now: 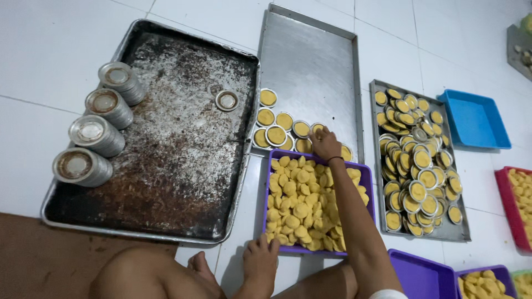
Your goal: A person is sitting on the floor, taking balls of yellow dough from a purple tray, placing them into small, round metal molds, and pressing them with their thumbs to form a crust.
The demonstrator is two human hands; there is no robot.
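Observation:
My right hand reaches over a purple tray heaped with yellow dough discs. Its fingertips are closed on a small filled tin at the end of a row of filled tins, which sit on the near end of a long steel tray. My left hand rests with its fingers spread on the floor at the purple tray's near edge and holds nothing.
On the left, a large dark floured baking tray carries several stacks of empty tins and one loose tin. To the right are a steel tray piled with filled tins, a blue tray, a red tray and more purple trays.

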